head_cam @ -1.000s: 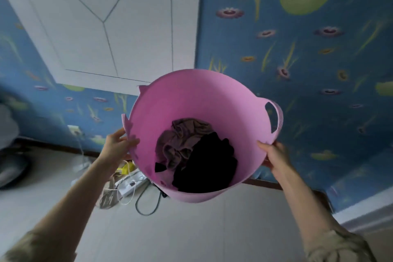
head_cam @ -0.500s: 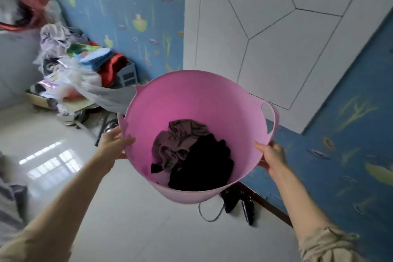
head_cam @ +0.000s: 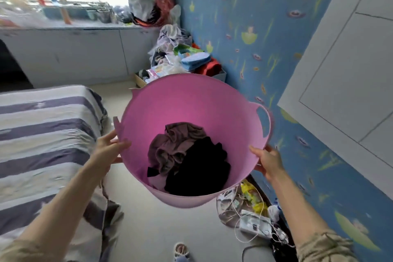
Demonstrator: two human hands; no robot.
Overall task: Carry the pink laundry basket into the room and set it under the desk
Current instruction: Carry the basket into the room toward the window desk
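Grip: left hand [head_cam: 106, 151] and right hand [head_cam: 269, 160] each pinch the rim of the basket [head_cam: 191, 112], held midair beside the bed [head_cam: 42, 134]; judged light, flexible, best carried two-handed.

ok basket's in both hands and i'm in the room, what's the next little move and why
Probably walk forward along the bare floor between the striped bed and the blue wall, keeping the pink basket level. Both the left hand and right hand grip its rim, clothes sit inside, and the dark opening under the white counter lies far left; cords clutter the right.
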